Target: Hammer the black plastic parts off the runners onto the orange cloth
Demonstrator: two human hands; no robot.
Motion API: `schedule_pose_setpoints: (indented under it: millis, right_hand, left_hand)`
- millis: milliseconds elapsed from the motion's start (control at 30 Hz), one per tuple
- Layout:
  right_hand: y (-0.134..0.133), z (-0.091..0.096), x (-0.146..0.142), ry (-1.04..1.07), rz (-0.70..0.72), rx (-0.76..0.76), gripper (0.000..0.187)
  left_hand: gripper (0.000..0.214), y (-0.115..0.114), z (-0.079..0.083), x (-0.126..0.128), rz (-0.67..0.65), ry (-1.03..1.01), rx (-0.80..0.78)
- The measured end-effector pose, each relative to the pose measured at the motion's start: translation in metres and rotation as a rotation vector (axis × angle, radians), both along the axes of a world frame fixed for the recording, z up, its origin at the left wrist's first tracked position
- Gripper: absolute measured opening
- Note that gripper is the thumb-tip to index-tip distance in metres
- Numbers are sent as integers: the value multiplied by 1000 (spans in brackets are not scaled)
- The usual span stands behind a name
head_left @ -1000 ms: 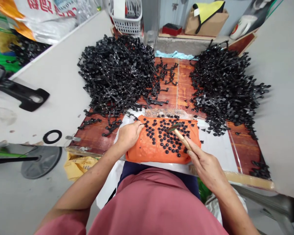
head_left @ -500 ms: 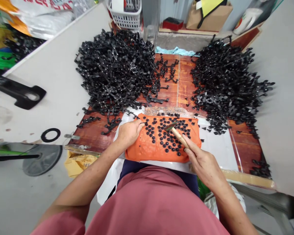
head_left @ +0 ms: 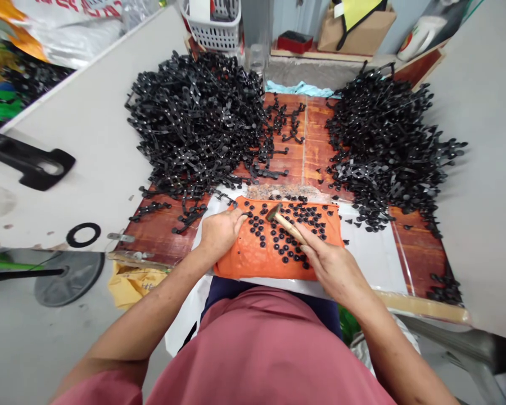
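The right hand [head_left: 335, 269] has its fingers wrapped around the pale wooden handle of a small hammer with a dark metal head [head_left: 289, 226]. The hammer's head points away from those fingers towards the left hand [head_left: 219, 233], above a rectangular orange cloth-covered pad [head_left: 244, 261]. The left hand's fingers are curled together at the pad's left edge, with a small dark piece at their tips; whether they pinch it, I cannot tell. Small round black pieces [head_left: 285, 260] lie scattered over the pad between the two sets of fingers. Beyond the left fingers rises a big heap of black jointed strips [head_left: 198, 124]; beyond the right fingers, a second tangled black heap [head_left: 388, 140]. Both heaps rest on a reddish-brown wooden worktop [head_left: 293, 166].
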State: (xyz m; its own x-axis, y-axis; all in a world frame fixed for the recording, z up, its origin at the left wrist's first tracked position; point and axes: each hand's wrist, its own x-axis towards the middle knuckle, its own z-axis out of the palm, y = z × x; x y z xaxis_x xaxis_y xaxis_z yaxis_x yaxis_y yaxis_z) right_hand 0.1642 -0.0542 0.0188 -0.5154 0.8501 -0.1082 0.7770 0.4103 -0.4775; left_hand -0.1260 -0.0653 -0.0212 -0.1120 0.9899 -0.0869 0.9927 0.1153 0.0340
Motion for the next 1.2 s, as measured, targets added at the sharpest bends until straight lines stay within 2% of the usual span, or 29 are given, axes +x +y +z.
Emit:
schedule_pose_setpoints:
  millis: [267,367,533,633,733,800,900,967,1033,1100,1200]
  right_hand:
    - [14,2,-38,-16,94,202,56]
    - [17,-1,-44,-174,145,229,57]
    - [19,0,-49,-233,135,244,57]
    - [23,1,-55,-381,169,204,57]
    - [31,5,-59,-427,194,165,55]
    - [36,10,-59,-439,203,144,54]
    - [39,15,-59,-442,212,135,55]
    - [39,15,-60,-428,209,145,54]
    - [38,14,-61,-414,204,154,54]
    - [36,12,-60,-391,208,160,55]
    - [34,12,-49,-280,180,175,54]
  left_hand:
    - [45,2,4,0,23,-32,-31]
    - [45,3,4,0,38,-24,-46]
    - [46,3,1,4,42,-30,-34]
    - [46,3,8,0,24,-52,-67]
    - [43,3,26,-21,-110,-64,-69]
    - [43,4,41,-41,-247,-11,27]
    - [44,9,58,-62,-563,29,98]
    - [44,14,63,-65,-734,-12,-4]
    - [38,17,64,-61,-785,-56,-154]
    - [34,18,64,-56,-774,-89,-247]
    - [33,11,68,-59,-782,-137,-198]
